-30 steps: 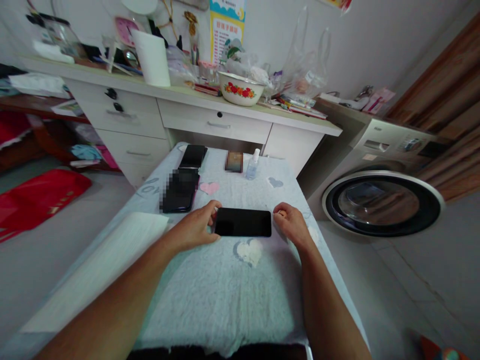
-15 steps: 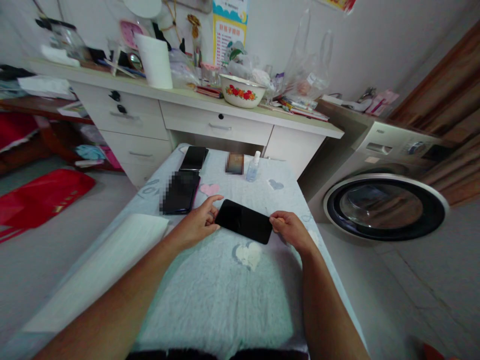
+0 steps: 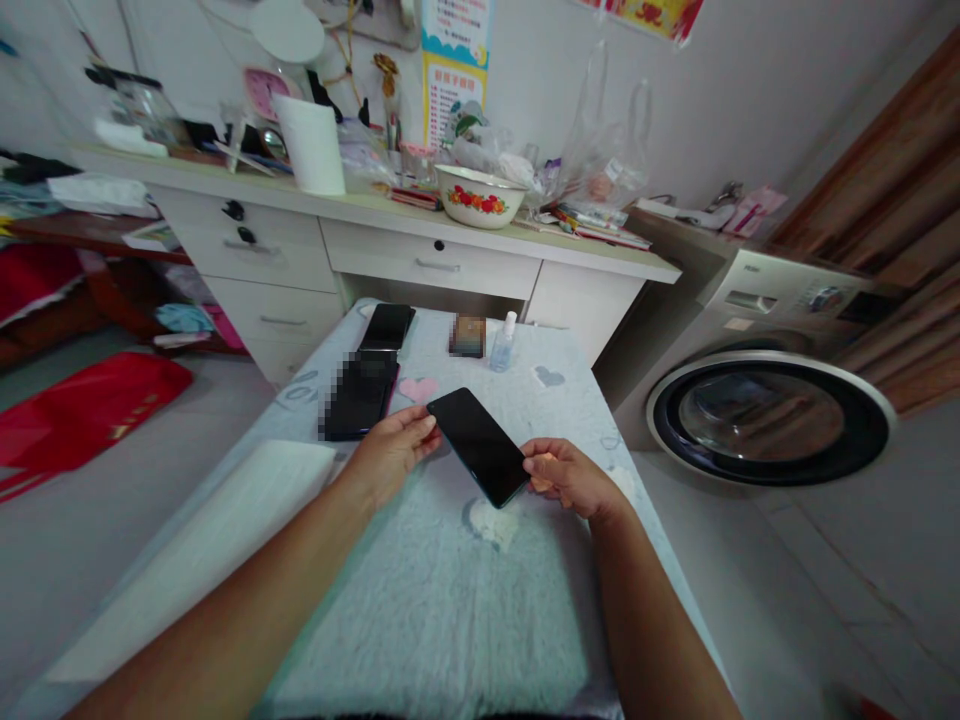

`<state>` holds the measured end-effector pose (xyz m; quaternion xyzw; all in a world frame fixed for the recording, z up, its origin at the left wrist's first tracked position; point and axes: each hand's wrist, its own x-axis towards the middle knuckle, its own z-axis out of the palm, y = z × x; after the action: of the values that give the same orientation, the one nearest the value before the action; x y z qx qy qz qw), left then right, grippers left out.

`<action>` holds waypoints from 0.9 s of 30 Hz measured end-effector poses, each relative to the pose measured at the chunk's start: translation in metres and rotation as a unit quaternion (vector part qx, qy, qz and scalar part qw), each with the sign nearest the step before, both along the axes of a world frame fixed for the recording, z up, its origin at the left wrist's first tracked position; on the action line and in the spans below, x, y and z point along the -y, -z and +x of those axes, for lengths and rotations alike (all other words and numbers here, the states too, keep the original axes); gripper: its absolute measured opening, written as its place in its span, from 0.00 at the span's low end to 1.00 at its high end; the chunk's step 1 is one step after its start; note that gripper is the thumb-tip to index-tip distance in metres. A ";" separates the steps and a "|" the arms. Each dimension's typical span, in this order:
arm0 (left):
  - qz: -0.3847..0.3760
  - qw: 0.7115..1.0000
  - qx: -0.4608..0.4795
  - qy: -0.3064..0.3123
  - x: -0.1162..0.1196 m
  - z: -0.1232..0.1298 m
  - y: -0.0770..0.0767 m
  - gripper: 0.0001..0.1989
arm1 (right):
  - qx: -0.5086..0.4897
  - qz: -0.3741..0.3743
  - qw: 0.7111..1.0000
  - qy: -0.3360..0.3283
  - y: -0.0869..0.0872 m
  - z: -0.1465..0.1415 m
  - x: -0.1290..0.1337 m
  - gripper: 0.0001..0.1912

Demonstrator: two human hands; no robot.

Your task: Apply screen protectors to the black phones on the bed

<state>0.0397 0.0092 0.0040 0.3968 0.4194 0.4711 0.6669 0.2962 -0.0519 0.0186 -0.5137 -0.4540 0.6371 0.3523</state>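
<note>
A black phone (image 3: 480, 446) is held between my two hands above the cloth-covered table (image 3: 442, 600), tilted with its dark screen up. At its upper left corner, my left hand (image 3: 401, 445) pinches the edge with thumb and fingers. The fingers of my right hand (image 3: 566, 472) are closed on the right end. Two dark devices lie beyond my left hand, the nearer one (image 3: 364, 398) with a pink edge and the farther one (image 3: 388, 328) behind it. A clear spray bottle (image 3: 502, 345) stands past the phone, beside a small dark square item (image 3: 469, 337).
White padded material (image 3: 202, 550) lies along the table's left side. Behind the table, a desk (image 3: 375, 205) bears a flowered bowl (image 3: 480, 198), a paper roll (image 3: 310, 145) and plastic bags. A washing machine (image 3: 757, 300) stands at right. A red bag (image 3: 97, 410) is on the floor.
The phone has turned and tilted, its right end now nearer me. My left hand has closed on its corner, where its fingers were spread before. The view has tipped slightly upward.
</note>
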 end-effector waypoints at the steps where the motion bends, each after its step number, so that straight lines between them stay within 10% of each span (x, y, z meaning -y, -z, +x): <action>1: -0.006 1.000 -0.004 -0.008 0.001 0.003 -0.003 0.07 | -0.029 0.000 0.999 0.014 0.001 -0.001 0.000 0.15; 11: -0.051 0.995 0.012 0.082 0.023 0.060 -0.033 0.15 | -0.133 0.031 0.982 0.127 -0.003 0.004 -0.007 0.16; 27: 0.035 0.985 -0.053 0.162 -0.024 0.169 -0.012 0.12 | -0.029 0.078 0.956 0.280 -0.002 0.067 -0.030 0.16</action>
<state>0.2089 0.0334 0.0156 0.5072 0.3671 0.3493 0.6971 0.3636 -0.0218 0.0211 -0.5729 -0.3296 0.4900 0.5684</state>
